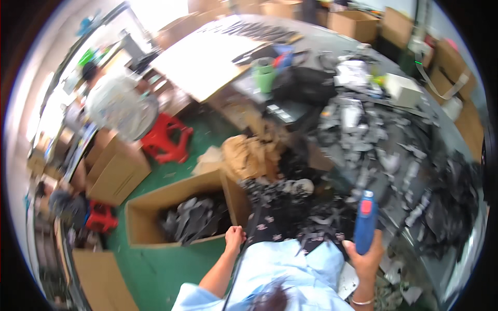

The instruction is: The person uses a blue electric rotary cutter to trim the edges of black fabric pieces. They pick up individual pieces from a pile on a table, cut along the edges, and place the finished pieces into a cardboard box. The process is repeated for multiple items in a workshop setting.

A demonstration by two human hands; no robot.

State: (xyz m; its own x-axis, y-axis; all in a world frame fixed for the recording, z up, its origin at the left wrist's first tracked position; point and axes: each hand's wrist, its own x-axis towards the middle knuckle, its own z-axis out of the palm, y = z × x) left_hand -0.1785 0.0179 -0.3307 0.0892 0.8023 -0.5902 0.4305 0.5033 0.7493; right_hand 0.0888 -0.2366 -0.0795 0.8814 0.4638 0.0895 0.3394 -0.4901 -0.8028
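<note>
The right hand (369,255) is wrapped around a blue handheld tool (364,230) with a red button (366,207), near the worktop (332,39); the left hand (236,238), curled, is just beside the cardboard box (237,199), whether holding anything I cannot tell.

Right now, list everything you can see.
Handheld tool: one, blue and red, lower right
Open carton: one, brown, on green floor
Scraps: many, grey and black, carton and grey worktable
Crumpled paper: some, brown, centre
Plastic stools: two, red, left
Co-workers: at least two, blurred, left
Other cartons: several, brown, back and left
Cup-like container: one, green, upper centre
Box: one, white, upper right
Tabletop: one, white, upper middle
Shirt: one, light blue, lower centre
Left hand: one, bare, near carton
Right hand: one, bare, gripping tool
</note>
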